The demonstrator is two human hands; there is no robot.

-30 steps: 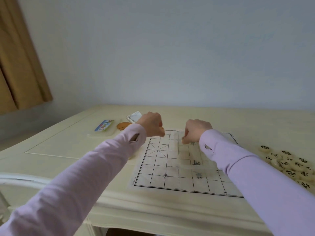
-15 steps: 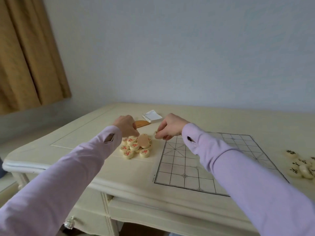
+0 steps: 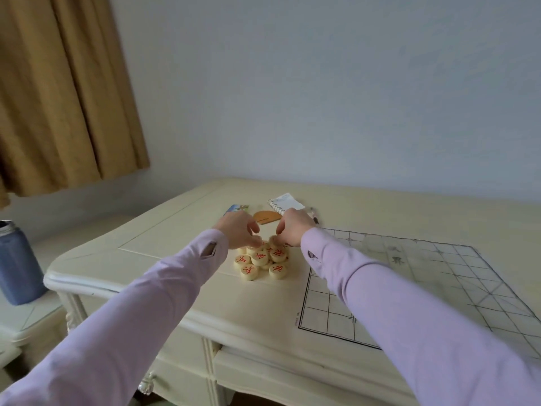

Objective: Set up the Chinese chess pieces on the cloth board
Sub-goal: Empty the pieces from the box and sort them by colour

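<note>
Cream table [image 3: 164,259]: under both hands.
Cloth board [image 3: 439,276]: flat, just right of the right hand [image 3: 294,230].
Pile of red-marked pieces [image 3: 260,259]: beneath both hands' fingertips.
Left hand [image 3: 238,232]: fingers curled onto the pile; cannot tell whether it is grasping anything.
Right hand: pinching one top piece [image 3: 273,240].

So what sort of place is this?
Probably a room in a home: a cream table with drawers, a tan curtain by a plain wall, a blue bottle on a side stand.
</note>
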